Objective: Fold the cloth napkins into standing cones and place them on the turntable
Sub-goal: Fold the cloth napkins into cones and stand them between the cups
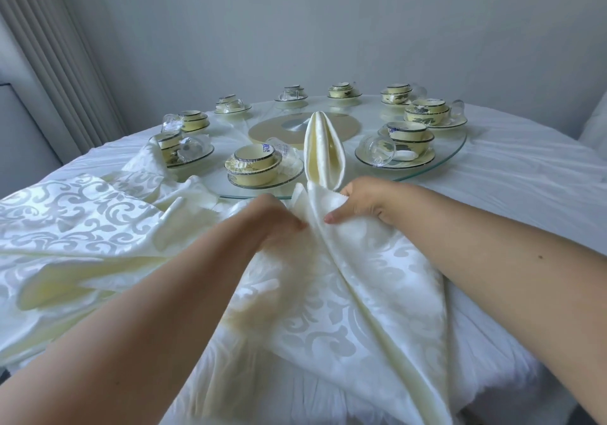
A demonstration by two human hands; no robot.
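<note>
No writing can be read. A cream napkin [345,293] is spread on the desk [525,175], its raised fold running toward the turntable [453,152]; it is pinched by the left hand [276,217] and right hand [361,201], arms reaching forward. A folded cone [323,152] is stood upright on the turntable's near edge

cream damask napkin [354,293] bunched on table; folded cone [323,152] upright on glass turntable [456,148].
</note>
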